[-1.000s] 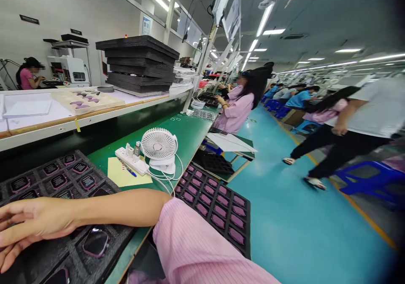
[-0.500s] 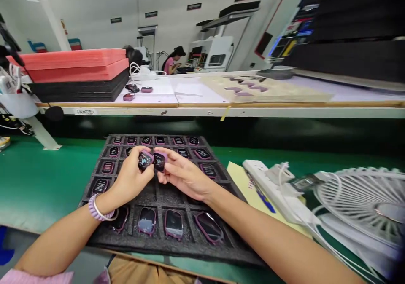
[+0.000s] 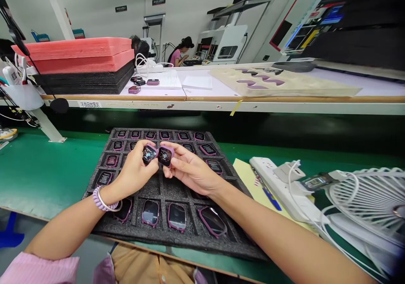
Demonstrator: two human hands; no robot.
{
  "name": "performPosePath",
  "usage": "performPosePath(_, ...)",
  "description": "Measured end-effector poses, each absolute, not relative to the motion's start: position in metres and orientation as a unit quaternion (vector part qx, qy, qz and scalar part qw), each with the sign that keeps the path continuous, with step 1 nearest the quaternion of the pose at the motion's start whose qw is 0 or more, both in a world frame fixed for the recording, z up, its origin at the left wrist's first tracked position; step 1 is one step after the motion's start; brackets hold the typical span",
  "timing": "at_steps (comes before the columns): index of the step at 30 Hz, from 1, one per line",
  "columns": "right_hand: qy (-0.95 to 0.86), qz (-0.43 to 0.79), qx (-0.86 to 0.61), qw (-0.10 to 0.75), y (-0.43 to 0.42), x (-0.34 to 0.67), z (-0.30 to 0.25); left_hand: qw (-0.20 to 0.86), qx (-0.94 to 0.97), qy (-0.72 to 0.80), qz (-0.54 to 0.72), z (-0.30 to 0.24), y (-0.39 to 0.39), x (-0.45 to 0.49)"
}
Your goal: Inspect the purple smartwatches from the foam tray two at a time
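Held over tray (image 3: 190, 244) middle, same as half second ago: left watch (image 3: 148, 154) pinched in left hand (image 3: 136, 173) fingertips, right watch (image 3: 165, 156) pinched in right hand (image 3: 190, 172). Screens up, side by side, clear of pockets.

The left hand (image 3: 134, 174) and right hand (image 3: 190, 172) cover several pockets of the foam tray (image 3: 164, 189); we cannot tell what lies under them. The backs of the left watch (image 3: 148, 154) and right watch (image 3: 165, 156) they hold face away from us. The fan (image 3: 370, 199) at the right runs off the picture's edge. The white label (image 3: 90, 105) on the far bench is too small to read.
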State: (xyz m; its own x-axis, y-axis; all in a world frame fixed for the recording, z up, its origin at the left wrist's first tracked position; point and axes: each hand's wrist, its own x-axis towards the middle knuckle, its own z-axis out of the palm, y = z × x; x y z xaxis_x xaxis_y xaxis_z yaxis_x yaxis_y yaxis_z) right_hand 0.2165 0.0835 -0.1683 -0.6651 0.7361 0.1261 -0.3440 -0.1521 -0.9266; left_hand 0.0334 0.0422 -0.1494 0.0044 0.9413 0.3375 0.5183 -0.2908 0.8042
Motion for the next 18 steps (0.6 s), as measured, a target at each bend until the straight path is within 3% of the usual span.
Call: performPosePath(18, -0.500, 0.780, -0.077, 0.369, 0.0843, 0.2169, -0.1717, 0.242, 0.667, 0.519, 0.477, -0.1483, 0.0380, 0.0364)
